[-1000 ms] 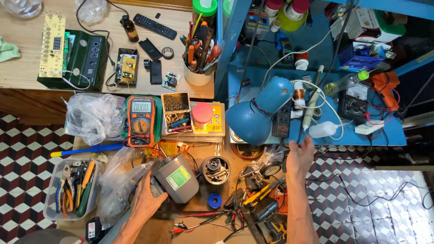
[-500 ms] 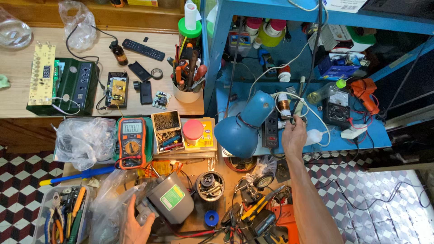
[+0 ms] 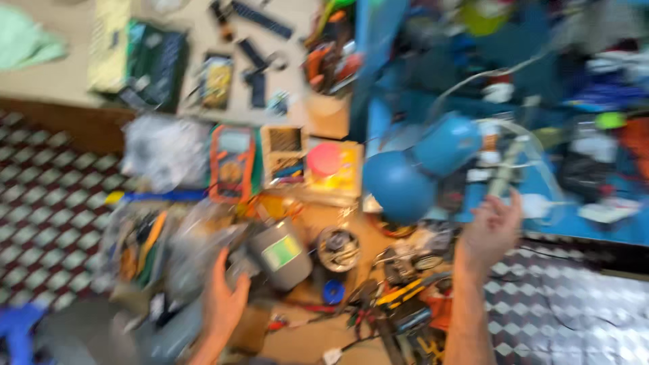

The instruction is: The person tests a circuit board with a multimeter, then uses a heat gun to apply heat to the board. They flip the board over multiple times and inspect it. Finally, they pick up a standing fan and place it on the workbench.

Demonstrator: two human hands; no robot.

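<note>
- The wooden workbench (image 3: pixel 318 341) carried the clutter, with a blue shelf unit (image 3: pixel 378 40) rising at its right and a chequered floor (image 3: pixel 47 203) to the left; the whole view was motion-blurred
- A blue desk lamp (image 3: pixel 405 172) hung over the middle of the bench, its round shade just above a small round metal part (image 3: pixel 338 249)
- The grey motor housing (image 3: pixel 280 253), a squat cylinder with a pale label on its side, lay tilted on the bench near the middle, beside crumpled plastic bags (image 3: pixel 196 236)
- It looked like cast metal: likely heavy, rigid and smooth, so best gripped around the body with a full hand rather than by any wire or fitting
- An orange multimeter (image 3: pixel 232 164) and a red-lidded box (image 3: pixel 324 161) sat behind it, near the lamp
- The left hand (image 3: pixel 223 301) rested against the housing's near-left edge, fingers loosely curved against it, not plainly closed round it
- The right hand (image 3: pixel 490 233) was raised below the shelf, fingers spread and released, holding nothing I could make out
- Compared with half a second earlier, the view had swung and blurred, the right hand had dropped from the shelf's white cables, and the left hand showed more fully beside the housing
</note>
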